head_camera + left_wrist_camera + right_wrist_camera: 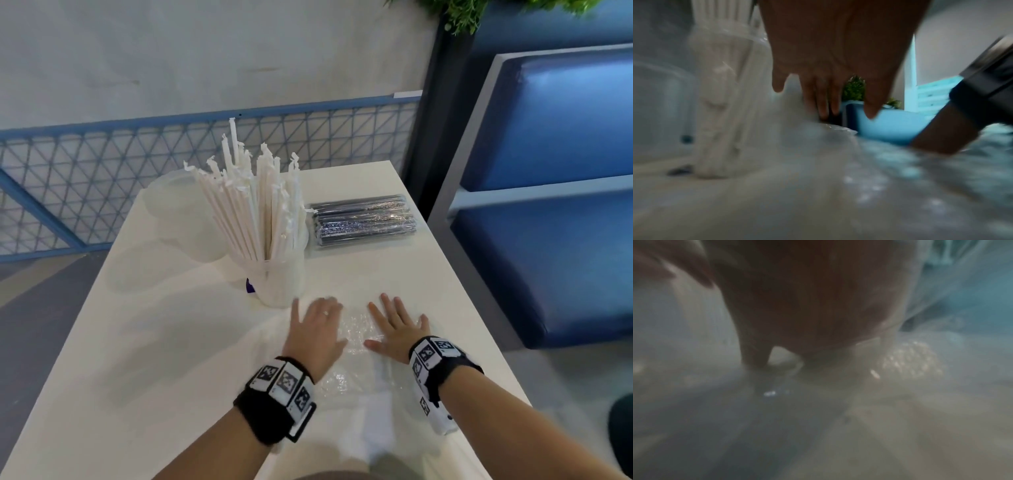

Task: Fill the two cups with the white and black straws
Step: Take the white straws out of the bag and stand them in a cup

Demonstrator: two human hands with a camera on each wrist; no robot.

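Both hands down flat near the table's [445,274] front edge, fingers straight and spread: left hand [317,330] and right hand [399,330] side by side, palms on a crumpled clear plastic wrapper [356,330], holding nothing. Judged as pressing the empty wrapper flat so it neither springs up nor drifts toward the cup, though whether smoothing it or merely resting cannot be told. From the left wrist, fingers [824,100] extended over glinting film; from the right wrist, dim and blurred, with only a fingertip [754,356] seen touching the film. White straws [253,212] already standing upright and fanned in a clear cup [281,284], at about 11 o'clock from the left hand and just beside its fingertips, apart from them; paper-wrapped tips uppermost, presumably for easy picking. Black straws [363,222] sealed in their clear pack, lying flat on the table at 12 o'clock from the right hand, well apart from both hands and beside the white bundle at its 3 o'clock. Pack unopened, so that half of the job judged not yet begun. A faint translucent shape [181,212] at 9 o'clock of the white bundle, possibly the second cup or spare cups, too washed out to tell. Next reach likely forward to the black pack, past the filled cup; a careless left sleeve or wrist could tip that tall, top-heavy bundle.
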